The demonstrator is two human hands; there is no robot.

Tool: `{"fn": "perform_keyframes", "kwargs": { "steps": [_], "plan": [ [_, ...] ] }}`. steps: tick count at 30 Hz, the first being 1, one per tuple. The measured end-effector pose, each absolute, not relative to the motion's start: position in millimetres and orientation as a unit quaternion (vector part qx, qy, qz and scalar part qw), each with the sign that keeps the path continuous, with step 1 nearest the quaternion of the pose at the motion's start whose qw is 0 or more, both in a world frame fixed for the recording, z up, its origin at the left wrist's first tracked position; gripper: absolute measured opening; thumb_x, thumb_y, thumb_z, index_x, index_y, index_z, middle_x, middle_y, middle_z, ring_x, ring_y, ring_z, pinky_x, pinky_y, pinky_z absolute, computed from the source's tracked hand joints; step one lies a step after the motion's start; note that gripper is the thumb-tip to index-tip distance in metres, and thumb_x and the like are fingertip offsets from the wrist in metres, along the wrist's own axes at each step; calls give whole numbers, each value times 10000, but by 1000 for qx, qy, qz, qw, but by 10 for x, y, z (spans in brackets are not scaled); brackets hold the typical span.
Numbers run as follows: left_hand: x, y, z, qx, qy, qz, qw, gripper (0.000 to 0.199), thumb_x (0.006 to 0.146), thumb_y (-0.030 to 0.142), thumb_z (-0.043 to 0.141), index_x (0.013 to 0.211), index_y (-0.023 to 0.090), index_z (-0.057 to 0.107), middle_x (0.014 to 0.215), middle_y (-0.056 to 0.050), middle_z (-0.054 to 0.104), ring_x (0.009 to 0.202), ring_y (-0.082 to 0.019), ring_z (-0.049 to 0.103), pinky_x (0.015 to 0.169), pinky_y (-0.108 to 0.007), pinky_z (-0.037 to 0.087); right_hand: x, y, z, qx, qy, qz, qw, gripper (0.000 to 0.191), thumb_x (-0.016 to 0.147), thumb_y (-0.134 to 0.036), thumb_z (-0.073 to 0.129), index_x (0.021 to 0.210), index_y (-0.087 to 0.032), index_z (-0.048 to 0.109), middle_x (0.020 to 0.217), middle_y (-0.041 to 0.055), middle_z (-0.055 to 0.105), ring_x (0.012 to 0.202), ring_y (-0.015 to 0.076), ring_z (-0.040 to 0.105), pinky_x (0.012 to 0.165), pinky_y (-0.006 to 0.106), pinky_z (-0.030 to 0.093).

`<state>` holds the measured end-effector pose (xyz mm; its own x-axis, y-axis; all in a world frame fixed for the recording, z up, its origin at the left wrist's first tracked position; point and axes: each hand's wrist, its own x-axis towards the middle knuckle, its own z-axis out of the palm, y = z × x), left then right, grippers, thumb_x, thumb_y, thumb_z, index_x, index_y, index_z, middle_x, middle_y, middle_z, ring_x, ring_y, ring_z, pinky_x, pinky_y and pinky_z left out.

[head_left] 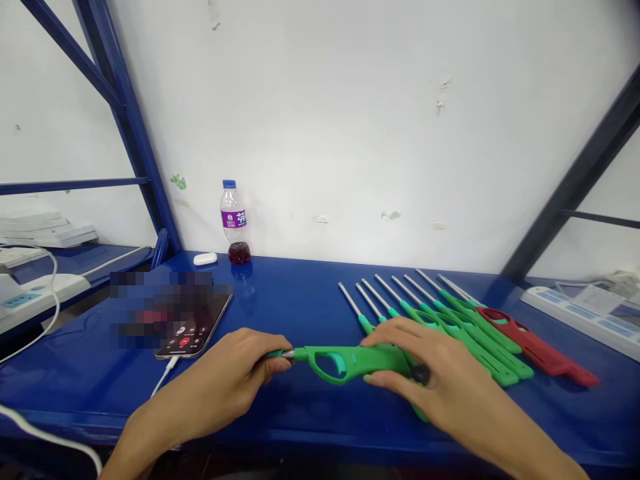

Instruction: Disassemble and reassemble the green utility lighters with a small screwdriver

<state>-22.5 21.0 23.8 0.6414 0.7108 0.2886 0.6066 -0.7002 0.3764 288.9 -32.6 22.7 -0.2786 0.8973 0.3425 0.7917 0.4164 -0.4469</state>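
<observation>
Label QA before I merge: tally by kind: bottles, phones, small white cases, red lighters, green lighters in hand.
Bottle: 1
Phone: 1
White case: 1
Red lighter: 1
Held green lighter: 1
Total: 5

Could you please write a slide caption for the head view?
Left hand and right hand hold a green lighter over a blue table near other lighters.

head camera: worn on head | faces forward, down over near edge of surface (pixel 300 300) to wall (pixel 325 133) | single view
</observation>
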Motion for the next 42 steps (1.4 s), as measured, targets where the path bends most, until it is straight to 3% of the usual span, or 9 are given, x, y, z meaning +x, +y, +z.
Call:
{"fn": "perform_keyframes", "kwargs": {
  "steps": [8, 13, 18, 22, 26, 30, 32, 36, 42],
  "plan": [
    [-288, 334, 72, 901, 379, 174, 121, 255, 1059, 295, 498, 1081, 294, 751, 952, 11, 771, 879, -184, 738, 785, -268, 534, 2517, -299, 69, -558, -808, 76, 173, 395, 845, -444, 927, 1181, -333, 752, 1097, -43, 733, 891, 264, 726, 779, 371, 500],
    [-262, 415, 2, 897, 386, 162, 144, 274, 1076, 322, 494, 1030, 304, 764, 1008, 11, 683, 887, -153, 711, 810, -254, 531, 2493, -243, 24, -551, -815, 69, 164, 338, 899, -430, 885, 1186, -305, 756, 1078, -19, 743, 903, 270, 731, 766, 360, 496],
    [-275, 457, -43, 897, 387, 167, 137, 275, 1062, 321, 530, 1305, 326, 659, 1161, -2, 695, 1090, -194, 699, 946, -294, 530, 2544, -242, 79, -539, -818, 56, 194, 290, 968, -396, 823, 1225, -293, 739, 1056, -16, 751, 850, 241, 728, 720, 334, 482],
    [-238, 465, -36, 889, 400, 165, 148, 237, 1086, 311, 464, 1173, 312, 685, 1153, -3, 669, 1043, -184, 687, 938, -306, 527, 2595, -242, 102, -545, -810, 27, 214, 291, 1051, -393, 707, 1317, -277, 689, 1048, -9, 755, 812, 233, 720, 678, 334, 452],
    [-216, 476, -50, 892, 398, 163, 139, 256, 1071, 289, 457, 1117, 298, 709, 1149, -14, 663, 1018, -184, 686, 931, -309, 536, 2621, -191, 77, -569, -795, -30, 208, 231, 1116, -290, 505, 1063, -229, 721, 916, 12, 741, 744, 225, 680, 614, 341, 359],
    [-232, 462, -60, 889, 413, 136, 146, 258, 1055, 277, 449, 1107, 305, 699, 1162, -21, 660, 1075, -214, 662, 971, -357, 528, 2617, -98, 1, -608, -770, -48, 186, 277, 1064, -224, 499, 852, -221, 678, 724, 3, 688, 590, 197, 605, 542, 345, 242],
    [-223, 436, -45, 884, 423, 128, 149, 244, 1050, 308, 460, 1139, 317, 687, 1201, -25, 645, 1081, -228, 655, 965, -379, 530, 2618, -50, -56, -621, -759, -51, 191, 210, 1053, -232, 530, 979, -218, 726, 763, 6, 717, 612, 201, 631, 536, 335, 263],
    [-130, 379, -23, 888, 414, 145, 136, 255, 1051, 359, 475, 1232, 338, 653, 1309, -36, 583, 1087, -249, 634, 959, -427, 523, 2650, 21, -141, -638, -738, -68, 211, 256, 1067, -301, 584, 1277, -206, 695, 1085, 48, 740, 747, 218, 689, 568, 325, 349],
    [35, 369, -113, 916, 332, 188, 126, 224, 1070, 255, 492, 1190, 324, 668, 1253, -22, 579, 1128, -243, 564, 1059, -491, 424, 2724, -84, 5, -621, -748, -19, 234, 105, 1071, -322, 661, 1020, -262, 729, 996, -26, 711, 770, 182, 663, 622, 312, 370]
  ]
}}
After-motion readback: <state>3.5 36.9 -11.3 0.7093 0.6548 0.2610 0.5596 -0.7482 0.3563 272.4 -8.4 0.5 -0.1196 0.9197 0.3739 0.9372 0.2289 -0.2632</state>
